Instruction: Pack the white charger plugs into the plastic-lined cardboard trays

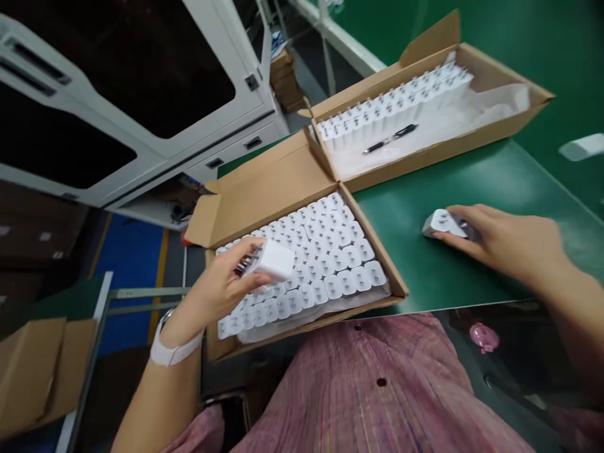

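Observation:
My left hand (214, 292) is closed around a white plug charger (278, 259), held over the near cardboard box (268, 176). Metal prongs show by its fingers, so it may hold more than one charger. Beneath it, rows of white chargers (346, 282) stand packed in the box with their prongs up. Over the green table to the right, my right hand (509, 242) grips another white charger (442, 221) between thumb and fingers. The palm hides part of what it holds.
Behind, a second open cardboard box (434, 148) holds rows of chargers (396, 104) and a black pen (391, 139) on white wrapping. A lone white charger-like piece (582, 147) lies at the right edge of the green table (401, 217). White cabinets (174, 157) stand at left.

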`<act>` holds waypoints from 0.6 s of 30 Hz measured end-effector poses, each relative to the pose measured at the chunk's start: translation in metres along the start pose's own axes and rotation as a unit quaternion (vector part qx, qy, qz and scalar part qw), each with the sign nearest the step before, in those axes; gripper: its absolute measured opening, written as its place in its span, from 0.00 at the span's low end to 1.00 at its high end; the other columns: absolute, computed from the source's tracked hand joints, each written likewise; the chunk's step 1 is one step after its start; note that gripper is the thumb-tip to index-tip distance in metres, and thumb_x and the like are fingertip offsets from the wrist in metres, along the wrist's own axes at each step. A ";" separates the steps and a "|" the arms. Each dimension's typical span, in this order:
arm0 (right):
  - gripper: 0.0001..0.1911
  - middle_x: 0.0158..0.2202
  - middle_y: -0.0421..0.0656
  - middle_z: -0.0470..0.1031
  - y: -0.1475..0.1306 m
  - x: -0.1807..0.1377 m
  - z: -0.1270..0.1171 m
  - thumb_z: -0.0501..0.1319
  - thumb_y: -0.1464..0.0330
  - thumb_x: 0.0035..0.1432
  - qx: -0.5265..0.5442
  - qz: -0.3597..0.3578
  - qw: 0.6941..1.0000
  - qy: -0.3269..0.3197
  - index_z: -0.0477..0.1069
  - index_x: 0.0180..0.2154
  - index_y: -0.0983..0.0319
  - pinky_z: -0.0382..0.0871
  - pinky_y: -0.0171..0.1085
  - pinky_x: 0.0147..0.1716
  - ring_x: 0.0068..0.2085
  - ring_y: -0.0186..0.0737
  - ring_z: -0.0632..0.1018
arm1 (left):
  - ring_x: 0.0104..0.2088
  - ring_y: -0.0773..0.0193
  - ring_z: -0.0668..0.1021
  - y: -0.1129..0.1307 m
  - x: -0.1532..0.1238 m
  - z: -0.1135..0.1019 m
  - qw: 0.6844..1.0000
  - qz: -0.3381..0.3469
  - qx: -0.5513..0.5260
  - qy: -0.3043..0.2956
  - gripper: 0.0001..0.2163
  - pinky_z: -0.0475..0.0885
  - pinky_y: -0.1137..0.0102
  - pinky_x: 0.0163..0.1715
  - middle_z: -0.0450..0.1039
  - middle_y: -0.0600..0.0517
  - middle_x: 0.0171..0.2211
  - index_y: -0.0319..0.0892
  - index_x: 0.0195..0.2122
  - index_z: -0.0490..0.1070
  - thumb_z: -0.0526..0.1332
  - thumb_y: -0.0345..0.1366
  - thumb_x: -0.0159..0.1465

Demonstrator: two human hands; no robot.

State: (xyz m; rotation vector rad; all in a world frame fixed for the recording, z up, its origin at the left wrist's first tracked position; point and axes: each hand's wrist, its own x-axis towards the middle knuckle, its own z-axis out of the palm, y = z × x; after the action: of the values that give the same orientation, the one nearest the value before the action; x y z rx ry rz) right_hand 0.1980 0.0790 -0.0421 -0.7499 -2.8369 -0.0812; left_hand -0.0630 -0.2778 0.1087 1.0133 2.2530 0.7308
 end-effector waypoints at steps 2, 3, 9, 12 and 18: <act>0.33 0.50 0.50 0.77 -0.002 0.006 -0.002 0.54 0.43 0.61 -0.023 -0.040 0.999 0.008 0.70 0.57 0.57 0.50 0.38 0.23 0.42 0.53 0.74 | 0.40 0.57 0.77 -0.013 -0.029 0.001 0.998 -0.012 0.055 0.037 0.29 0.74 0.67 0.38 0.74 0.47 0.43 0.44 0.51 0.69 0.61 0.61 0.58; 0.33 0.53 0.51 0.75 -0.003 0.010 -0.002 0.54 0.43 0.61 -0.025 -0.071 0.997 0.008 0.68 0.59 0.57 0.53 0.39 0.24 0.47 0.55 0.73 | 0.41 0.56 0.77 -0.017 -0.040 0.004 0.996 -0.017 0.079 0.047 0.29 0.74 0.66 0.40 0.75 0.47 0.43 0.44 0.50 0.70 0.61 0.61 0.58; 0.22 0.47 0.49 0.76 -0.026 0.013 -0.016 0.53 0.53 0.67 0.070 -0.083 0.994 -0.008 0.70 0.53 0.60 0.61 0.38 0.26 0.38 0.45 0.77 | 0.45 0.56 0.77 -0.013 -0.065 0.049 0.967 0.002 0.255 0.032 0.21 0.71 0.70 0.34 0.74 0.49 0.47 0.51 0.50 0.71 0.60 0.57 0.62; 0.23 0.41 0.48 0.76 -0.054 -0.011 -0.048 0.57 0.51 0.64 0.196 -0.077 0.977 0.028 0.69 0.50 0.61 0.66 0.38 0.29 0.35 0.44 0.77 | 0.43 0.56 0.77 0.001 -0.057 0.074 0.931 0.063 0.358 0.024 0.18 0.64 0.71 0.22 0.76 0.51 0.44 0.54 0.49 0.71 0.64 0.53 0.61; 0.17 0.36 0.47 0.74 -0.128 -0.053 -0.089 0.52 0.54 0.68 0.165 -0.149 0.972 -0.080 0.70 0.47 0.55 0.55 0.37 0.20 0.28 0.42 0.75 | 0.41 0.53 0.76 0.026 -0.030 0.100 0.895 0.161 0.415 0.010 0.20 0.60 0.68 0.18 0.78 0.51 0.40 0.54 0.51 0.71 0.66 0.50 0.59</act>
State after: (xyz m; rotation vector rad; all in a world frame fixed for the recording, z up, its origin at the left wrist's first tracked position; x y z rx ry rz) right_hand 0.1960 -0.0670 0.0341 -0.2676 -2.9787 0.4134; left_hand 0.0335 -0.2617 0.0639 1.7956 2.4711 -0.1712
